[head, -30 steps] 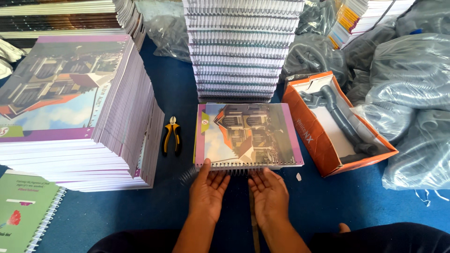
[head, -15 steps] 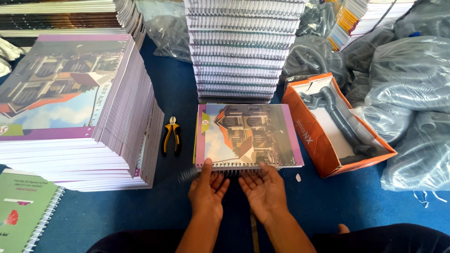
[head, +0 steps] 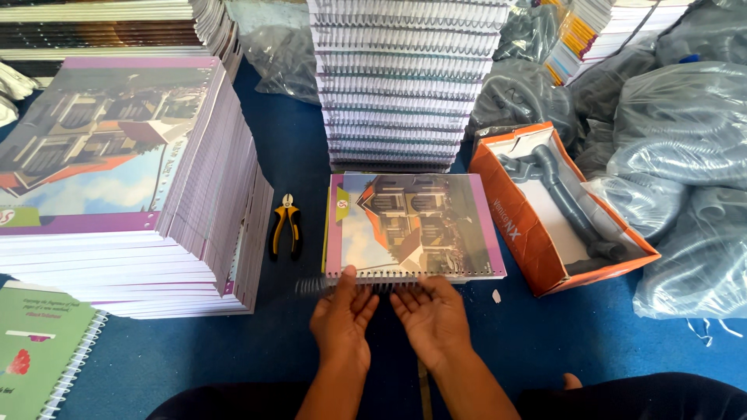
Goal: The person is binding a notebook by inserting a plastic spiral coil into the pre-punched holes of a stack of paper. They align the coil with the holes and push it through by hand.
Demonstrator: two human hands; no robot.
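Both hands have spread slightly: left hand (head: 342,311) and right hand (head: 429,313), fingers open, press the spiral coil (head: 366,284) at the notebook (head: 412,224)'s six-o'clock edge; pliers (head: 285,226) lie at nine o'clock.

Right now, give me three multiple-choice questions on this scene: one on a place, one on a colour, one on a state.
1. Where do the pliers lie?
A. left of the notebook on the blue floor
B. in the orange box
C. on the tall stack

2. What colour are the plier handles?
A. red
B. yellow and black
C. green

3. How is the orange box?
A. taped shut
B. crushed flat
C. open on top

A: they lie between the loose-cover stack and the notebook.
B: both colours show.
C: grey coils show inside.
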